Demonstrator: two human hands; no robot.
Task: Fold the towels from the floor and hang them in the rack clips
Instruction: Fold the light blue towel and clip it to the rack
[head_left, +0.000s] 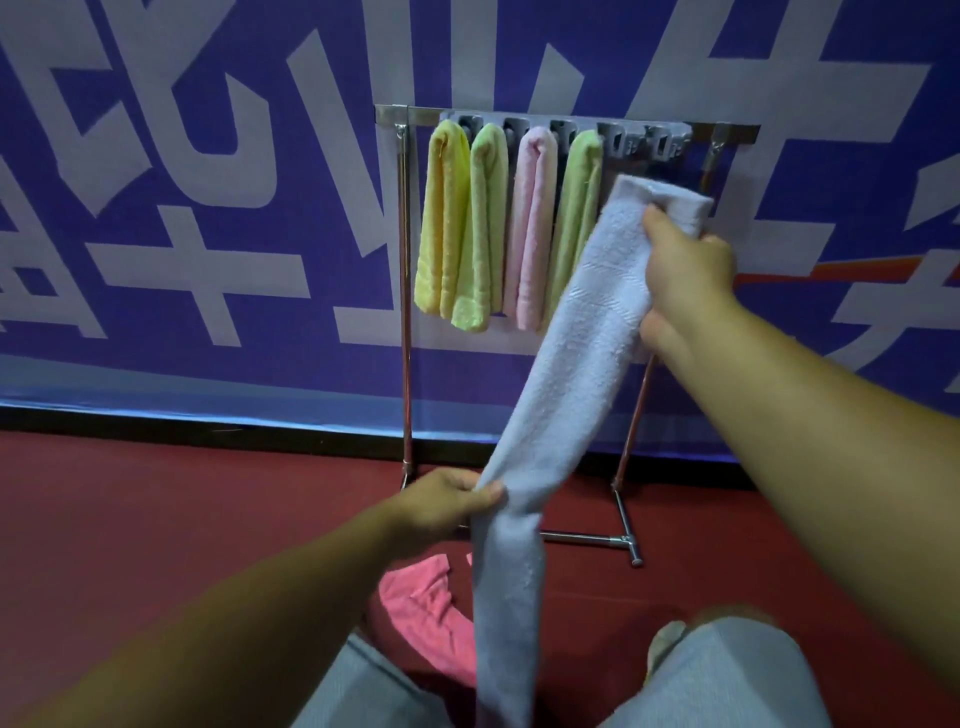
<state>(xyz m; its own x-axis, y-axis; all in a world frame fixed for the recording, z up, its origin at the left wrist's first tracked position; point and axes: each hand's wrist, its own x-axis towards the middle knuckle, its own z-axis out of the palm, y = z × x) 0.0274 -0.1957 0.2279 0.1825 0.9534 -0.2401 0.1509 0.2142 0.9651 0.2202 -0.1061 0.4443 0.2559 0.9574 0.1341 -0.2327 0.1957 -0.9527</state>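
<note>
While I sit on the floor facing the rack, this is how things stand.

Right hand: my right hand grips the upper end of a pale lavender towel, fingers curled round the cloth, held up just below the clip strip.

Left hand: my left hand pinches the same towel lower down, thumb and fingers closed on its edge, so the long folded strip runs slantwise between my hands and its tail hangs down between my knees.

Done: four folded towels hang side by side from the clips, a yellow towel, a green towel, a pale pink towel and a second green towel.

Left: the lavender towel is not yet clipped, and a bright pink towel lies crumpled on the dark red floor near my left knee. I judge the task past its middle.

Free clips: two grey clips at the right end of the strip look empty, just above my right hand.

Edges: the rack has steel legs either side and a foot bar low on the floor, beside the hanging towel.

Room: open floor lies to the left; a blue printed banner closes off the space right behind the rack.
</note>
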